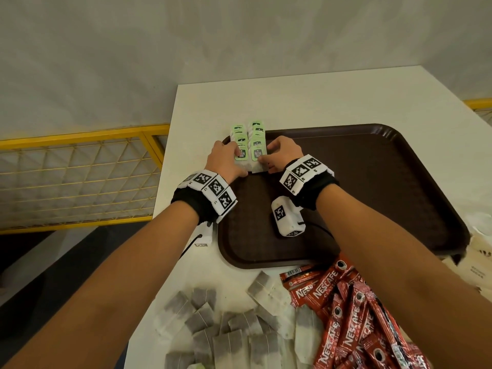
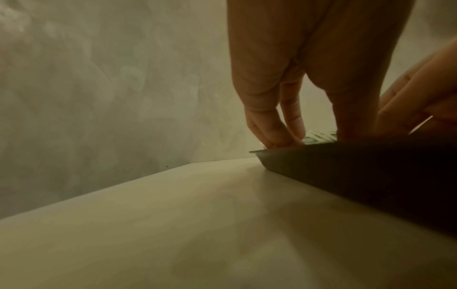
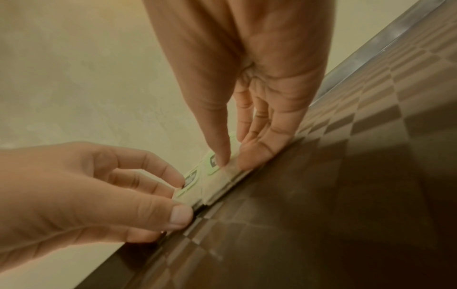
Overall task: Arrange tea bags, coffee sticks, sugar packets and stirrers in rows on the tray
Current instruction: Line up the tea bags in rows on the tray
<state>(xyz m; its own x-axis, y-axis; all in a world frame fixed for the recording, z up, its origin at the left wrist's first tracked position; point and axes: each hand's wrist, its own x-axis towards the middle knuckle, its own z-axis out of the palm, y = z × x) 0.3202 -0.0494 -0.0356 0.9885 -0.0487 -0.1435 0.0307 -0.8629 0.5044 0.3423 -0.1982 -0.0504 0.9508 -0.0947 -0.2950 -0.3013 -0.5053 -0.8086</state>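
A dark brown tray lies on the white table. Two short rows of green-tagged tea bags run out from its far left corner. My left hand pinches the nearest bag of the left row between thumb and curled fingers. Beside it my right hand pinches the nearest bag of the right row. The right wrist view shows the left hand and right hand on the two bags over the tray. The left wrist view shows only the tray wall and bag tops.
Loose tea bags lie heaped at the table's near edge, red coffee sticks to their right. Pale packets sit off the tray's right side. A yellow mesh railing stands beyond the table's left edge. A grey wall is behind.
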